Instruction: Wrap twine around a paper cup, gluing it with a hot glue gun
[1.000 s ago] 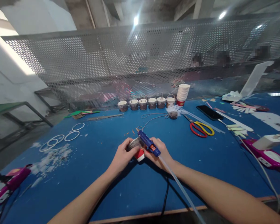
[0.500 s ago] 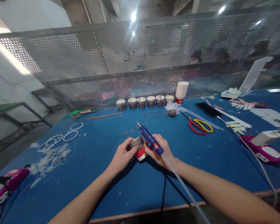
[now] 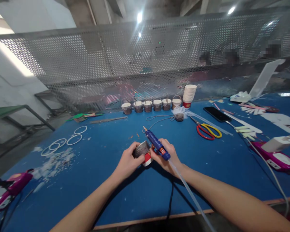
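My left hand (image 3: 127, 162) grips a small paper cup (image 3: 143, 152) with a red and white base, held on its side above the blue table (image 3: 106, 187). My right hand (image 3: 168, 158) holds a blue glue gun (image 3: 156, 145), nozzle pointing away to the upper left, right beside the cup. A clear glue stick (image 3: 186, 188) trails back from the gun along my right forearm. The gun's black cord (image 3: 170, 199) hangs toward the table's near edge.
A row of filled small cups (image 3: 148, 106) and a stack of paper cups (image 3: 188, 95) stand at the back by the perforated metal screen. Red and yellow scissors (image 3: 207, 130), a phone (image 3: 216, 113), white rings (image 3: 66, 141) and magenta tools (image 3: 275, 158) lie around.
The view has shifted slightly. The cup and glue gun stay together in my hands, with the gun's nozzle lifted a little away from the cup.
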A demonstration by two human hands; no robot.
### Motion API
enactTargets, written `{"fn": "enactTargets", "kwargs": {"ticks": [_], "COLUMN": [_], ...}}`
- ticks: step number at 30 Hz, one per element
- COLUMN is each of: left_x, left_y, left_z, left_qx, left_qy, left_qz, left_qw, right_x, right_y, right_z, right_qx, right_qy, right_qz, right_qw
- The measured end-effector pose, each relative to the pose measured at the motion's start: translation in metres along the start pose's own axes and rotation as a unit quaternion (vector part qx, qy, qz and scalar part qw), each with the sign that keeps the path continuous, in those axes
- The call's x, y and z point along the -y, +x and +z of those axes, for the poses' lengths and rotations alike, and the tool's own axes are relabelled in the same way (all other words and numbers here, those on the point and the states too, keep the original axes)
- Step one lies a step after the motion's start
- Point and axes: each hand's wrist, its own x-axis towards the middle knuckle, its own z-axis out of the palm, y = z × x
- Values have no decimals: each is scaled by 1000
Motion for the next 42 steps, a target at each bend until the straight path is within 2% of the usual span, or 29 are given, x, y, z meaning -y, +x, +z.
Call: {"fn": "enactTargets", "kwargs": {"ticks": [8, 18, 22, 28, 34, 38, 42], "left_x": [-4, -2, -2, -1, 9, 9, 3], "left_y": [-1, -1, -1, 2, 5, 6, 6], "left_z": [-1, -2, -6, -10, -12, -19, -25], "left_qx": [-11, -3, 3, -33, -23, -6, 20], "left_qy": [-50, -57, -84, -163, -204, -177, -137], "left_qz": [-25, -13, -9, -37, -43, -19, 6], "left_qw": [998, 998, 996, 985, 978, 984, 990], "right_x": [-7, -7, -4, 2, -1, -2, -3], "right_y": [-1, -2, 1, 7, 10, 13, 15], "right_z": [3, 4, 3, 2, 7, 9, 10], "right_qx": [29, 43, 53, 36, 6, -14, -17], "right_qy": [6, 17, 60, 173, 239, 264, 287], "right_qz": [36, 53, 98, 186, 279, 335, 344], "right_qw": [999, 998, 992, 967, 930, 904, 894]}}
